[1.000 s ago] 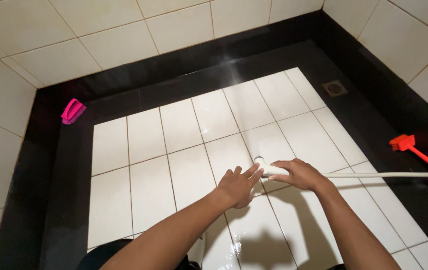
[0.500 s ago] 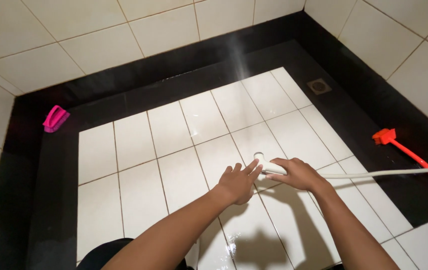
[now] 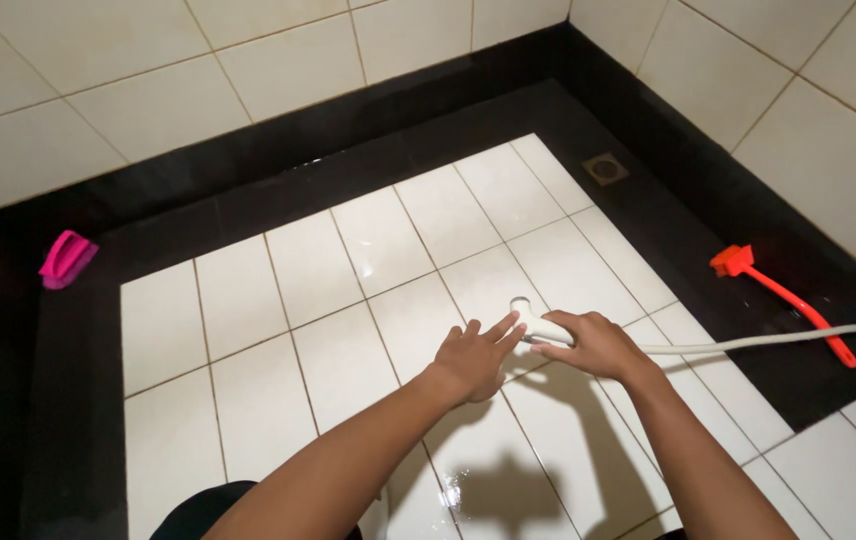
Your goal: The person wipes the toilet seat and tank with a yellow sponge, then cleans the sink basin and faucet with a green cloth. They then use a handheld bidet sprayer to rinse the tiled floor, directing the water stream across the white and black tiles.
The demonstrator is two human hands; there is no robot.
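Note:
My right hand [image 3: 593, 345] grips the handle of a white hand-held sprayer [image 3: 528, 318], whose round head points toward the far wall. Its white hose [image 3: 778, 340] runs off to the right edge of the view. My left hand [image 3: 473, 357] is held flat with fingers spread, its fingertips touching the sprayer head from the left. Both hands hover above a wet white-tiled floor [image 3: 388, 250] framed by a black border.
A pink scrub brush [image 3: 68, 258] lies on the black border at the left. An orange-red long-handled brush [image 3: 783, 300] lies on the border at the right. A square floor drain [image 3: 606, 168] sits at the far right corner. White tiled walls rise behind.
The view has shifted slightly, so the floor and brushes sit lower and further right. Both hands stay at the sprayer head in much the same pose.

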